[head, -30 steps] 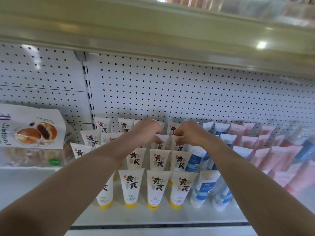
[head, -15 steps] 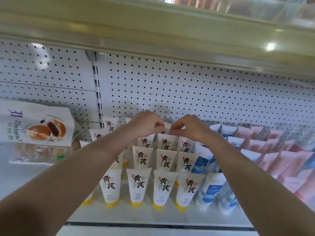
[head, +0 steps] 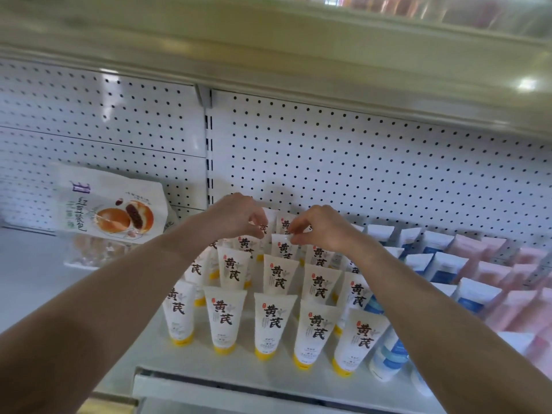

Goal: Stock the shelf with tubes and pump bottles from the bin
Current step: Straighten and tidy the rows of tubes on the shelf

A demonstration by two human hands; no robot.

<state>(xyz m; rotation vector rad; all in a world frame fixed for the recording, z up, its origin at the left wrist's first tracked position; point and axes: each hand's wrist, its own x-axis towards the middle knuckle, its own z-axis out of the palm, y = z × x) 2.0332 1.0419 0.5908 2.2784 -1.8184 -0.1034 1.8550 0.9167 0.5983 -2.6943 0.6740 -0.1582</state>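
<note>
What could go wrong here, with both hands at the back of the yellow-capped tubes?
1. The yellow-capped tubes stand cap-down and packed close together. A nudge from the right hand, which pinches a back tube's crimp, or from the left hand beside it, could topple several in a chain.
2. Both forearms cross low over the front rows. Pulling back carelessly might sweep a front tube off the shelf.

Blurry pink tubes (head: 507, 307) at right edge
</note>
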